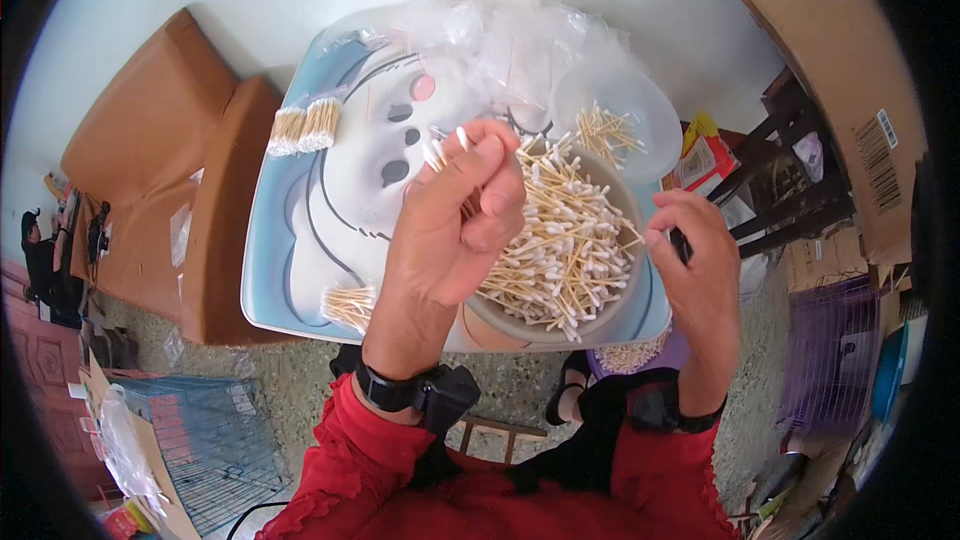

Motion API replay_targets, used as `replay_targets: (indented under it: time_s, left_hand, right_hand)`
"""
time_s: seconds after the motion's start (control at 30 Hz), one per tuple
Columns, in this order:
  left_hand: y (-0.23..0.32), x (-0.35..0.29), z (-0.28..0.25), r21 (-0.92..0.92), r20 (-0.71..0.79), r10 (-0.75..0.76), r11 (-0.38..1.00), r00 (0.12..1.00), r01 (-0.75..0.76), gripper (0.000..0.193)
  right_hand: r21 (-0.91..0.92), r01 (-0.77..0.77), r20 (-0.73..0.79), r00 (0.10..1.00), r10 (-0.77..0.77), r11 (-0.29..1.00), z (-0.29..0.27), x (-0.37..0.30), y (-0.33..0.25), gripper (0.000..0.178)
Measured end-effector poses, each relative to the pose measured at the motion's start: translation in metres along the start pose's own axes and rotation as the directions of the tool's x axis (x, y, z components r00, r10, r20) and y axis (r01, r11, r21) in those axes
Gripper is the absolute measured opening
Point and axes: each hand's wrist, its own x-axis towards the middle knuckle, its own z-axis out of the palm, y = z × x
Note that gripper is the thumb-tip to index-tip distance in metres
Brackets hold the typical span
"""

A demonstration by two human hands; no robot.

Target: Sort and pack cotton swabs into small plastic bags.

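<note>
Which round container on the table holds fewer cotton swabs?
The translucent container, back right: only a small cluster of swabs lies in it, whereas the grey bowl in front is heaped with them.

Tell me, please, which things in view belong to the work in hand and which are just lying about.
Apparently in use:
- cotton swabs, some in the left hand
- grey bowl
- swab bundles
- clear plastic bags

Seemingly lying about:
- brown seat
- blue wire cage
- cardboard box

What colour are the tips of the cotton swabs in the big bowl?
White; the cotton swabs show best in the head view.
</note>
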Motion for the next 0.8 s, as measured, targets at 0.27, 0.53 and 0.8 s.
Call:
replay_targets:
  time_s: [0.27, 0.53, 0.8]
  left_hand:
    - [-0.018, -0.007, 0.017, 0.13, -0.05, -0.104, 0.985, 0.993, 0.11, 0.012]
    - [-0.043, -0.012, 0.029, 0.17, -0.008, -0.22, 0.961, 0.975, 0.218, 0.02]
    - [-0.04, -0.01, 0.028, 0.223, -0.034, -0.106, 0.969, 0.994, 0.111, 0.008]
  right_hand:
    - [0.384, 0.081, -0.385, 0.919, 0.08, 0.92, -0.018, -0.004, -0.022, 0.003]
    - [0.622, 0.181, -0.36, 0.93, 0.073, 0.761, -0.002, -0.007, -0.033, 0.006]
    - [0.585, 0.185, -0.319, 0.948, 0.014, 0.79, 0.005, -0.005, -0.039, 0.008]
